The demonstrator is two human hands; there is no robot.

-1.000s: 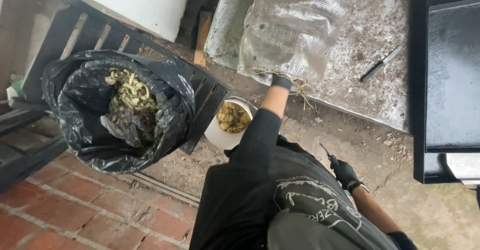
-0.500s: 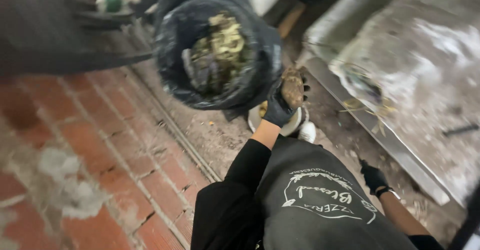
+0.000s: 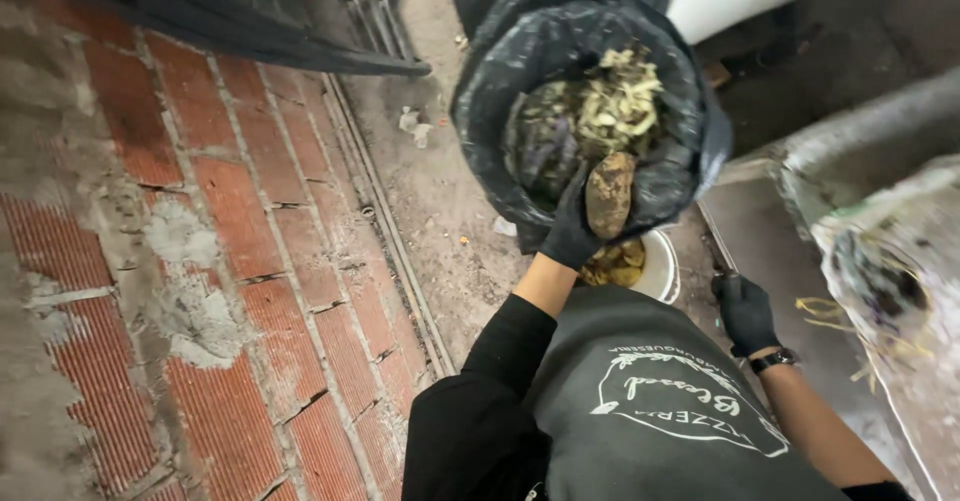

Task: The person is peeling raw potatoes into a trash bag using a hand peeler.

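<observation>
Currently left hand [image 3: 572, 229] in black glove grips a brown, dirt-crusted oblong lump [image 3: 609, 195], long axis upright, at the near rim of the black plastic-lined bin [image 3: 480, 111] full of pale plant scraps [image 3: 610, 101]. Bin mouth lies directly beyond the lump, open room above. White bucket [image 3: 662, 266] sits just below the hand. Right hand [image 3: 745, 313], gloved, hangs apart, closed on a thin dark tool, kind unclear.

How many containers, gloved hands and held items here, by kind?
Black bin bag: 1
White bucket: 1
Gloved hands: 2, left hand, right hand
Brown lump held by left hand over the bag: 1
Wristwatch: 1
Total: 6
</observation>
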